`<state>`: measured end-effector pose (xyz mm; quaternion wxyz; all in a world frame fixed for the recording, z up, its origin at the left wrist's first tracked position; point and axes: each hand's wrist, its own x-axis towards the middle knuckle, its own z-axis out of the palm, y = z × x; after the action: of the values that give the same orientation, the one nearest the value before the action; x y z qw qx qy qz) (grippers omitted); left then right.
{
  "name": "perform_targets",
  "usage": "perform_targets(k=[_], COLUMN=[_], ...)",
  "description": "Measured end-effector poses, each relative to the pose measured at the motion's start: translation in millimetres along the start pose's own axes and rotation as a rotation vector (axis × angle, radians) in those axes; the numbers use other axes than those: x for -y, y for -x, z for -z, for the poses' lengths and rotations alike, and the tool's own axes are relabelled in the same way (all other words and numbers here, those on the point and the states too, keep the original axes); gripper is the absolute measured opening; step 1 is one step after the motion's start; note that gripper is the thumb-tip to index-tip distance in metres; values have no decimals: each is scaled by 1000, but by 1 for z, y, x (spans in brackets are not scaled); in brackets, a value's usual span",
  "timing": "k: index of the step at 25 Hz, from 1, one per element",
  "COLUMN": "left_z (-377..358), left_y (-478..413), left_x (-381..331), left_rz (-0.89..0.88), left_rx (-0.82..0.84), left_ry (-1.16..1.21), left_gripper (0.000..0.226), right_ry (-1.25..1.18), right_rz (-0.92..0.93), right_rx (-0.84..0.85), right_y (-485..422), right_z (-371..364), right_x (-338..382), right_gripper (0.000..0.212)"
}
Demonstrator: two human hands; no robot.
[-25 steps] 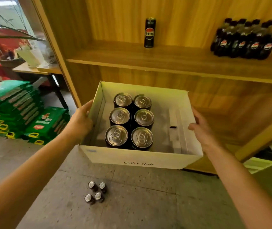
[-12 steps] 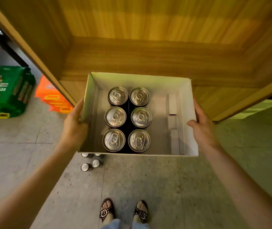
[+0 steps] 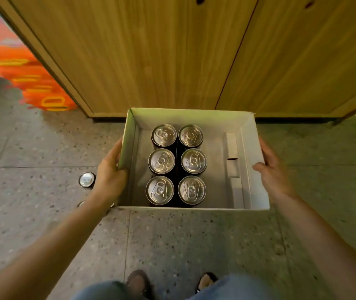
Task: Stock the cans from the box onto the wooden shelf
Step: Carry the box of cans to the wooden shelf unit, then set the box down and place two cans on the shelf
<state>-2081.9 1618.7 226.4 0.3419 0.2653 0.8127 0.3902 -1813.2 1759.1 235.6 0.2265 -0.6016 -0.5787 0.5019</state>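
A white cardboard box (image 3: 257, 187) is held low over the floor, in front of the wooden cabinet doors (image 3: 151, 57). Inside it stand several black cans with silver tops (image 3: 177, 163), in two rows against the left side. My left hand (image 3: 110, 176) grips the box's left wall. My right hand (image 3: 274, 169) grips the right wall, thumb over the rim. The shelf boards are out of view above.
Small cans (image 3: 86, 179) stand on the speckled stone floor just left of my left wrist, partly hidden by it. Orange packs (image 3: 36, 83) lie at the far left beside the cabinet. My feet (image 3: 138, 282) show at the bottom edge.
The box has come down with both hands from shelf height toward the floor. The view has tipped downward, so the shelves and bottles have left the frame.
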Motion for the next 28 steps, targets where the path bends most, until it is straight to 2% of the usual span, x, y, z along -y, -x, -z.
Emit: perform_targets(k=[5,11,28], left_z=[-58,-96,-99], left_y=[-39,-63,-76], left_x=[108,186,228], left_rz=[-44,-34,-17], left_rx=[47,65,41], left_ry=[21,-6,6], left_gripper=[71,73,81], right_ry=[-7,21,33], right_rz=[6,-22,41], right_rx=[14,-18,32], right_y=[-38,-58,-80], right_z=[-47,-78,-119], right_x=[-114,-184,-224], right_gripper=[63,62,64])
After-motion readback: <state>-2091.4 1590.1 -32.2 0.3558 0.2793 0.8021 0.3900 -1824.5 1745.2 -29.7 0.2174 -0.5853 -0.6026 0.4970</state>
